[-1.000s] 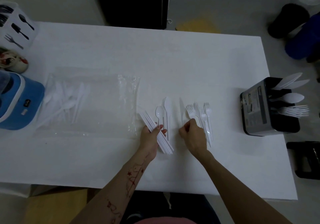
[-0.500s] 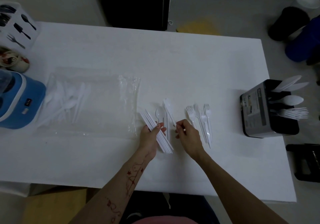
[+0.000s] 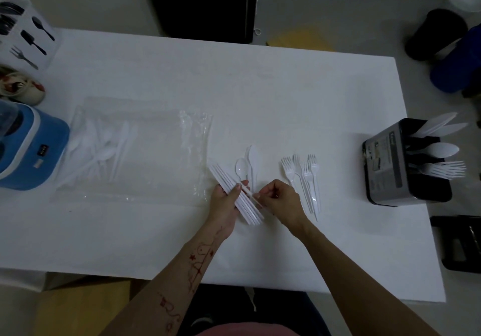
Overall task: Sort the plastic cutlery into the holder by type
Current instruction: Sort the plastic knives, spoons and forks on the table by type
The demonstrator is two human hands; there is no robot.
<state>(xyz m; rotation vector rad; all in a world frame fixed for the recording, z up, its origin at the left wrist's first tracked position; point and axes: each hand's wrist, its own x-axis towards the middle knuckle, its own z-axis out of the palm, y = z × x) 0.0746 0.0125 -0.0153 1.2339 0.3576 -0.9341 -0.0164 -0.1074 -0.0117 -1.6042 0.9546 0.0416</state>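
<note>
My left hand [image 3: 226,203] grips a stack of white plastic knives [image 3: 235,195], held slanted over the white table [image 3: 234,88]. My right hand [image 3: 279,200] pinches one more knife handle against the right side of that stack. Just beyond the hands lie a small white spoon [image 3: 241,167] and a white knife [image 3: 253,161]. Several white forks [image 3: 303,179] lie in a group right of my right hand. The black cutlery holder [image 3: 390,164] stands at the table's right edge, with knives, a spoon and forks in separate slots.
A clear plastic bag [image 3: 125,148] holding more white cutlery lies at the left. A blue box [image 3: 31,148], a patterned cup [image 3: 20,88] and a white box printed with cutlery symbols [image 3: 26,39] sit along the left edge. Dark containers stand on the floor at the far right.
My right hand left the forks, picked up a knife lying beside them, and brought it left against the stack in my left hand. The left hand stayed put.
</note>
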